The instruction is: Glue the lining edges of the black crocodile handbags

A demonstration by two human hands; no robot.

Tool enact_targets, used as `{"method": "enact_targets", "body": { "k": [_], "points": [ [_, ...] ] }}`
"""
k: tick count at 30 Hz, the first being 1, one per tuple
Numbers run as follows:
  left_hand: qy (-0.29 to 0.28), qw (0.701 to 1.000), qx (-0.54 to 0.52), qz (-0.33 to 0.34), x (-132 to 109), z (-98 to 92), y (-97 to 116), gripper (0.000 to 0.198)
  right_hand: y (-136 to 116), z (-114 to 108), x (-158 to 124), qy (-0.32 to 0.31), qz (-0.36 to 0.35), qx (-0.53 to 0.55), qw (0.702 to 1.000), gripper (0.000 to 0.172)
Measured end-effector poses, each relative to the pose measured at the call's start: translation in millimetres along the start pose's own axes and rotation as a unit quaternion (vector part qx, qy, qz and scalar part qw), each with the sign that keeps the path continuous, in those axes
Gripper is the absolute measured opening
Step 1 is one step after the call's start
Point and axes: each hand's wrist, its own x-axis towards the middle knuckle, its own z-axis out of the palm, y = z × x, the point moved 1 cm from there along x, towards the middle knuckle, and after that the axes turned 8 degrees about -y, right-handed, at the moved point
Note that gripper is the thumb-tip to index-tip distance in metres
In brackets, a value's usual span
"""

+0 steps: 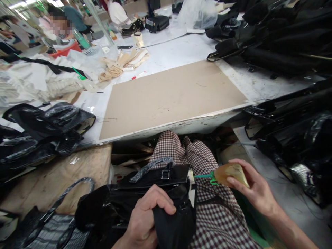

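Note:
A black handbag [121, 193] lies across my lap, its handle [153, 167] wrapped in clear plastic. My left hand [145, 216] is closed on a black flap [173, 224] of the bag, thumb on top. My right hand [255, 188] grips a glue bottle [230, 174] holding yellowish liquid. The bottle lies nearly level, and its thin green nozzle [203, 176] points left at the bag's pale open edge [192, 183]. The nozzle tip is at that edge; whether it touches cannot be made out.
A brown board [166, 97] lies on the white table ahead. Black bag pieces pile up at right [290, 41] and left [49, 128]. A red pen [138, 75] and pale fabric strips [124, 64] lie beyond the board. Other people sit at the far left.

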Motion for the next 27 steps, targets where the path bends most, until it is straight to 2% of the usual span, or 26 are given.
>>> {"method": "enact_targets", "body": {
  "k": [3, 8, 14, 21, 27],
  "points": [
    [0.009, 0.999, -0.023, -0.034, -6.8, 2.8, 0.2, 0.021, -0.8, 1.7, -0.3, -0.014, 0.039, 0.022, 0.999, 0.041],
    [-0.007, 0.999, -0.026, -0.02, -10.3, 2.4, 3.4, 0.023, -5.8, 0.9, -1.5, 0.011, 0.098, 0.085, 0.992, 0.045],
    [0.008, 0.998, -0.043, -0.053, -11.2, 2.7, 0.6, 0.025, -8.3, 6.2, 5.4, 0.012, 0.06, 0.061, 0.996, 0.04],
    [0.005, 0.996, -0.053, -0.07, -18.4, 3.7, 1.4, 0.02, -11.0, -0.3, -0.4, 0.001, 0.116, 0.085, 0.99, 0.044],
    [0.003, 0.995, -0.062, -0.073, -20.2, 3.7, -0.6, 0.011, -8.2, 2.0, -2.9, 0.006, 0.087, 0.031, 0.996, 0.042]
  ]
}}
